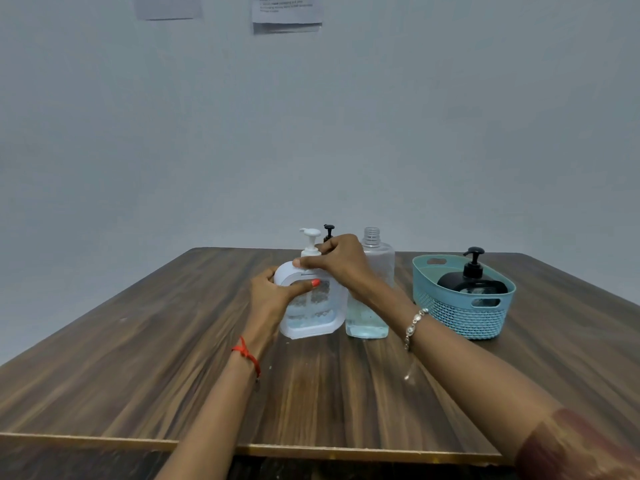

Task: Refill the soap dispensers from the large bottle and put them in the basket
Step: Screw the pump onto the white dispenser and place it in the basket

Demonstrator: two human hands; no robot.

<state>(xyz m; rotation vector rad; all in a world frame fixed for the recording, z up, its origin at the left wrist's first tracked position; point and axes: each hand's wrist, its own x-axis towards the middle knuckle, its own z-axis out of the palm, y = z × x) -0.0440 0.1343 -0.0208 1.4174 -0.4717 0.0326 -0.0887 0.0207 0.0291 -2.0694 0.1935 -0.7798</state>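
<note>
Toward the middle of the wooden table (173, 358), the left hand (273, 299) grips one white soap dispenser (311, 315) and the right hand (341, 263) pinches its pump collar. Just beside it stands one uncapped large bottle (369, 322). Near the right edge, one teal basket (460, 322) holds one black dispenser (472, 275). A second black pump (328, 232) shows behind the hands.

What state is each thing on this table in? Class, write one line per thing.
white dispenser: pump in place, liquid inside.
left hand: grips the dispenser's body.
right hand: grips the pump collar.
large bottle: upright, uncapped, partly full.
basket: holds one dispenser.
black dispenser: upright inside it, pump fitted.
second black pump: behind right hand, body hidden.
</note>
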